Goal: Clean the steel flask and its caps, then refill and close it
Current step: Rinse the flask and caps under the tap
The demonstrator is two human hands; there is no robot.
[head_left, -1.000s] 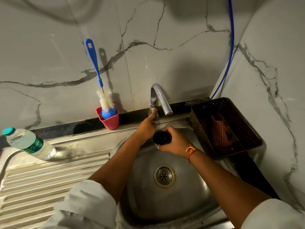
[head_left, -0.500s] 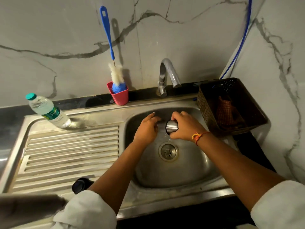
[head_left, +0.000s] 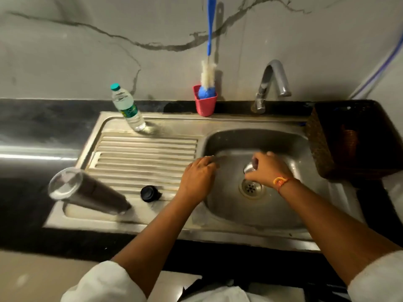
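My right hand (head_left: 265, 168): grips steel cap (head_left: 249, 167) over the drain (head_left: 250, 188).
My left hand (head_left: 197, 177): loose, empty, over basin (head_left: 283, 214)'s left rim.
Flask (head_left: 87, 192): on drainboard (head_left: 141, 153)'s front-left corner, black cap (head_left: 149, 193) near it.

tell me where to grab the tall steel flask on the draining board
Wrap the free left hand round the mid-body of the tall steel flask, coming from its right. It stands on end on the ribbed steel draining board, round sides clear all about; the right hand holds a small steel cap.
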